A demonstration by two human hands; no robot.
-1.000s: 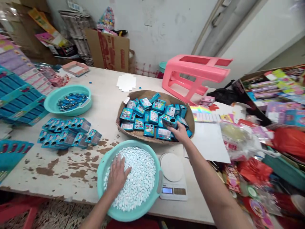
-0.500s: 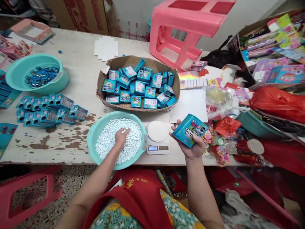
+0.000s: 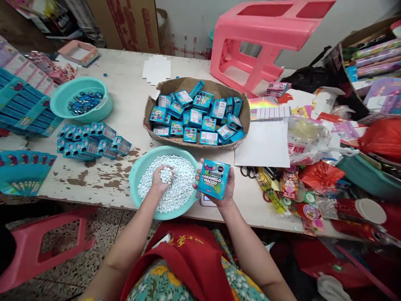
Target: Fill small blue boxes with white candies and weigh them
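My left hand (image 3: 157, 180) is cupped, palm up, round a heap of small white candies (image 3: 166, 174). It sits over a turquoise basin (image 3: 134, 193) filled with many more of them. My right hand (image 3: 231, 189) grips a blue candy box (image 3: 213, 179) printed "Caramelo Macizo", its front facing me, just past the basin's right rim. Behind that box and hand a white kitchen scale (image 3: 206, 201) is mostly hidden, with only part of its front showing.
A cardboard tray (image 3: 149, 130) of similar blue boxes stands behind the basin. Small blue boxes (image 3: 90, 143) and a second basin (image 3: 108, 106) with dark wrapped candies lie left. A pink stool (image 3: 219, 54) lies on the table at the back. Scissors (image 3: 248, 171) and packaging clutter the right.
My left hand has come up from among the candies and turned palm up with a handful. My right hand has brought the blue box left, over the scale, beside the basin. The view has shifted left.
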